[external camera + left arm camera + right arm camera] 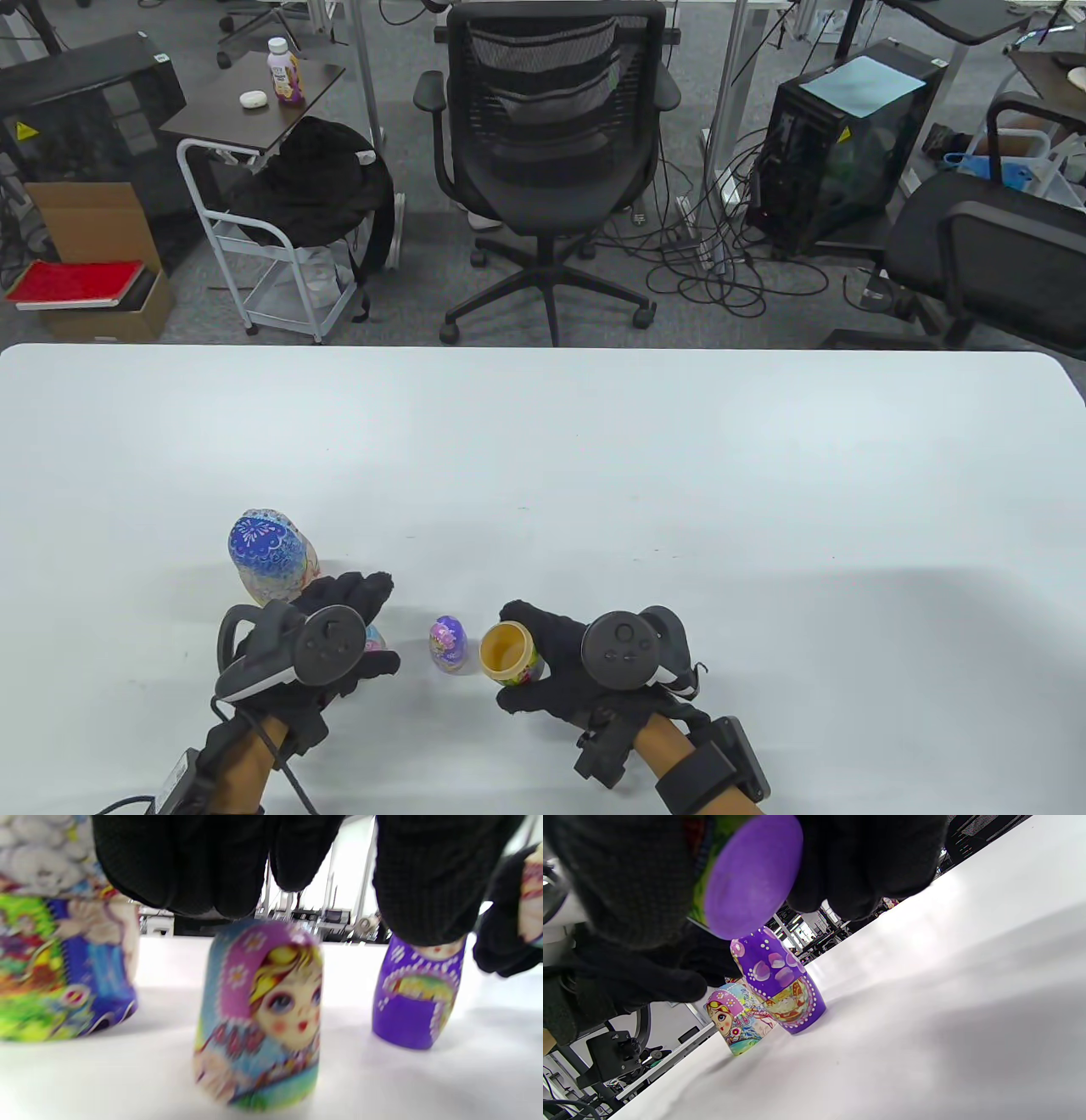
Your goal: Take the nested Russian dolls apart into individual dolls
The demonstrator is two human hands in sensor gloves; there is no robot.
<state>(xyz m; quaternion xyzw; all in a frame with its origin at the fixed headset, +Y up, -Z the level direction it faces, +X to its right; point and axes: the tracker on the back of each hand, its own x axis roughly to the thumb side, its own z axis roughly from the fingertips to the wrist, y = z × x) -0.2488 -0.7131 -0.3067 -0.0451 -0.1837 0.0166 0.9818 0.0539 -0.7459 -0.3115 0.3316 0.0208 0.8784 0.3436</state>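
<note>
While the nested set is being taken apart near the front edge of the white table (543, 441), an open doll half (507, 652) is held in the right hand (567, 671), with fingers and thumb curled round it and its hollow yellow inside turned upward. Its flat purple base is seen from below in the right wrist view, so the half is clearly lifted off the table. It is judged to be the lower shell from which a smaller doll was just freed, kept upright so that it can be set down or rejoined with its cap.

Opposite it, the left hand (339, 641) is held with fingers extended above a pink-hooded top half (261, 1014), which stands on the table on its open rim; nothing is gripped.

Between the 2 hands, just beyond the fingertips, a small purple doll (449, 643) stands upright and whole, placed apart from the shells.

Farther back on the left, the large blue doll (267, 556) stands closed, set aside from the work area.
</note>
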